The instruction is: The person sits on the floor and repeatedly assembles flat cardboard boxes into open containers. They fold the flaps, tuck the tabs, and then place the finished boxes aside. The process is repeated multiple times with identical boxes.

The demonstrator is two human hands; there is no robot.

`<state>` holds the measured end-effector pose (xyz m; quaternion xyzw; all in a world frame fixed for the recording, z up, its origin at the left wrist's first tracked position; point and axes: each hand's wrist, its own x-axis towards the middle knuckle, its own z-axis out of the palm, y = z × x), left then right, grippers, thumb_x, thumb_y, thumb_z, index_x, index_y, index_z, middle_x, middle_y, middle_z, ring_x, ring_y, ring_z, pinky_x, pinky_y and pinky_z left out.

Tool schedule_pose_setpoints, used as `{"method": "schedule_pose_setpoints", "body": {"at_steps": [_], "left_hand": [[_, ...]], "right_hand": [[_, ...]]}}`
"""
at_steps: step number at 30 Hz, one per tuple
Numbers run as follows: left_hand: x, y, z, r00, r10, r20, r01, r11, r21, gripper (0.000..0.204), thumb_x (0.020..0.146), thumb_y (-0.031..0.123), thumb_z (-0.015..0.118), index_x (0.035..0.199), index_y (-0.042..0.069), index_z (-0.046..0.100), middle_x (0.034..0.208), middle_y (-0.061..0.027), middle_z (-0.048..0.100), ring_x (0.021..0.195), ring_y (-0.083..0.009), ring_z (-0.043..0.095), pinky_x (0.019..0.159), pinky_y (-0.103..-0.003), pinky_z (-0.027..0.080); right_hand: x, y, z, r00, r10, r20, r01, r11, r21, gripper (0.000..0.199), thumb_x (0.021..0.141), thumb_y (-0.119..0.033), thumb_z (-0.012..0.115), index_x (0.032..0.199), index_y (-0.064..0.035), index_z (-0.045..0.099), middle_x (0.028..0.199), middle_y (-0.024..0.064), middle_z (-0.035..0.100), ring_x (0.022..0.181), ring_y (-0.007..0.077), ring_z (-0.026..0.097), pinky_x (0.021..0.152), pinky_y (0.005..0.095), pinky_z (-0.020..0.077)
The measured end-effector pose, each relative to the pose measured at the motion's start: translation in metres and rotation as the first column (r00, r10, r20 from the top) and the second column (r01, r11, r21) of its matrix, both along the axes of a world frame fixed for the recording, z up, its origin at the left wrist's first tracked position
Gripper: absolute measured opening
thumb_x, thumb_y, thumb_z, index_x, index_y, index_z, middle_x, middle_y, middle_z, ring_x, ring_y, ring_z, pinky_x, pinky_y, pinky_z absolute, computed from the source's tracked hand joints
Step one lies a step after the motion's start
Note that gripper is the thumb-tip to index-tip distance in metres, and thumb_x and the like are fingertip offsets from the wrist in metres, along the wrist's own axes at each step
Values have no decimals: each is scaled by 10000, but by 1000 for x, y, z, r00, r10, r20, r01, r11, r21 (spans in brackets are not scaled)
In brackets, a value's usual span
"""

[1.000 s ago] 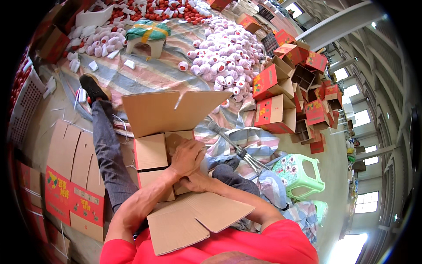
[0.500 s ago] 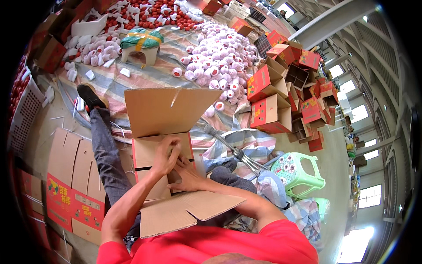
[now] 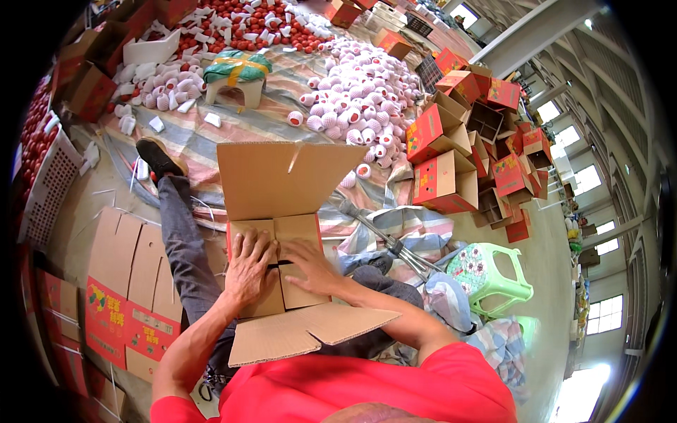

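Note:
An open cardboard box (image 3: 282, 182) lies in front of my body, between my legs. One large flap stands up at its far side, and a slit flap (image 3: 303, 333) leans toward my red shirt. Several brown panels inside meet around the middle. My left hand (image 3: 252, 266) lies with its fingers stretched over the left panels. My right hand (image 3: 310, 269) rests on the right panels, fingers spread and pointing to the middle. Neither hand holds anything, and they are a small gap apart.
Flattened red-and-brown cartons (image 3: 130, 296) lie at left, beside a white crate (image 3: 53, 187) of red fruit. Foam-netted fruit (image 3: 367, 92) is heaped ahead on a striped tarp. Open boxes (image 3: 444, 183) pile up at right, near a green stool (image 3: 490, 278).
My hands have moved apart from over the box's middle and now lie flatter on its inner panels. The dark gaps between the panels have narrowed. The whole view has shifted slightly.

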<state>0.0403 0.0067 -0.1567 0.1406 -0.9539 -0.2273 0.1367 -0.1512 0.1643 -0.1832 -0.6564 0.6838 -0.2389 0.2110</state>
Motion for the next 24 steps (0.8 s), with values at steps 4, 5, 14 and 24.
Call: {"method": "schedule_pose_setpoints", "body": {"at_steps": [4, 5, 14, 24], "left_hand": [[5, 2, 0, 997, 15, -79, -14, 1000, 16, 614, 812, 298, 686, 1361, 32, 611, 1481, -179, 507, 1484, -418, 359, 1257, -591, 222], [4, 1, 1, 997, 8, -83, -6, 1000, 14, 607, 808, 292, 692, 1350, 30, 616, 1471, -178, 518, 1477, -419, 368, 1255, -591, 226], [18, -18, 3, 968, -163, -191, 168, 986, 9, 553, 775, 255, 734, 1274, 38, 638, 1385, -145, 586, 1412, -414, 442, 1236, -586, 270], [22, -8, -5, 964, -241, -112, 243, 970, -4, 558, 815, 250, 705, 1314, 13, 628, 1450, -152, 591, 1436, -369, 456, 1247, -520, 303]], "right_hand": [[-16, 8, 10, 966, -121, -229, 80, 980, -180, 548, 897, -305, 798, 1342, -33, 631, 1668, 228, 346, 1561, 449, 284, 1254, 565, 264], [-13, 9, 7, 971, -180, -156, 151, 972, -182, 543, 898, -296, 794, 1346, -34, 631, 1674, 231, 338, 1568, 452, 270, 1259, 568, 252], [30, 27, -3, 949, -283, -136, 272, 958, -93, 476, 925, -264, 739, 1339, -43, 660, 1688, 205, 337, 1576, 471, 225, 1261, 573, 247], [21, 23, -7, 952, -287, -109, 279, 956, -85, 444, 917, -234, 742, 1318, -53, 676, 1698, 180, 337, 1596, 473, 184, 1280, 547, 252]]}}
